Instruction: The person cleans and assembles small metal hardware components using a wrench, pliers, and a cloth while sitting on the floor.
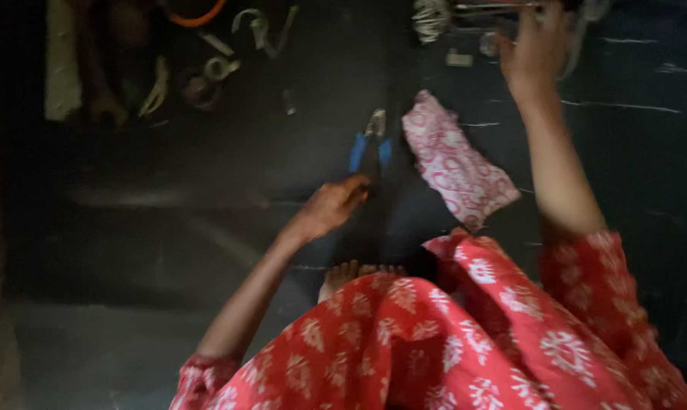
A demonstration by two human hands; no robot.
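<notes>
Left hand: the left hand (330, 206) reaches forward over the dark floor (168, 243), its fingers (356, 184) bent and touching the lower end of the near blue handle of the pliers (370, 144); the picture is too blurred to show whether they have closed around it.
Pliers: blue-handled, lying flat on the floor with the metal head pointing away from the person and the two handles spread slightly toward the hand; just left of the printed cloth (456, 163).
Right hand: the right hand (535, 45) is raised at the top edge of the view, fingers curled onto a thin metal rod (484, 9) that runs sideways; a pale coil of wire (431, 19) sits at the rod's left end. The grip looks closed around the rod, though part of the hand is cut off by the frame edge.
Printed cloth: a pink and white patterned piece lying crumpled on the floor between the two arms, near the pliers but apart from both hands.
Foot: bare toes (351, 271) show under the hem of the red patterned garment (450, 334), just below the left hand.
Far clutter: an orange loop (195, 17), a small ring-shaped part (220, 68) and several pale scraps lie at top left, well apart from both hands, too dim to name.
</notes>
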